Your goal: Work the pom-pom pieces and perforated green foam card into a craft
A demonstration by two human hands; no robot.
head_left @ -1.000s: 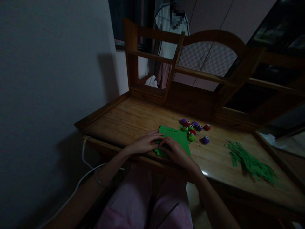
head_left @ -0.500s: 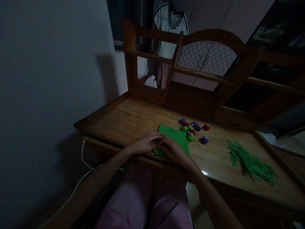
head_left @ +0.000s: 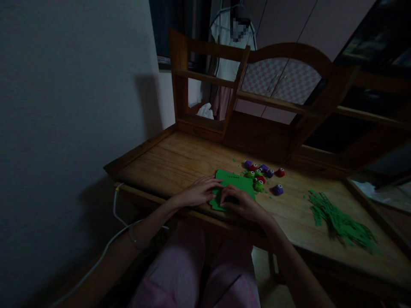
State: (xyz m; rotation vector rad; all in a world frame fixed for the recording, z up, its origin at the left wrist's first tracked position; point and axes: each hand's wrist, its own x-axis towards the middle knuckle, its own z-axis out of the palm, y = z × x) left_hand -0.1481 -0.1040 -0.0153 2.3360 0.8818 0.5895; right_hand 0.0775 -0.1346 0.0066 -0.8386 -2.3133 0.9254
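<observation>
A green sheet (head_left: 236, 183) with a row of small holes near its far edge lies on the wooden desk (head_left: 180, 160). My left hand (head_left: 197, 192) rests on the sheet's left edge, fingers stretched flat. My right hand (head_left: 242, 203) lies on the sheet's near part with its fingers curled over something dark that I cannot make out. Just beyond the sheet sits a cluster of small round punches in purple, red and green (head_left: 261, 174).
A heap of thin green strips (head_left: 340, 222) lies at the desk's right. A wooden shelf unit (head_left: 244, 85) rises at the back. A white cable (head_left: 109, 244) hangs off the desk's left front. The wall is close on the left.
My right hand has drawn slightly back and turned on the sheet. The left hand and the sheet stay in place; the view shifted a little.
</observation>
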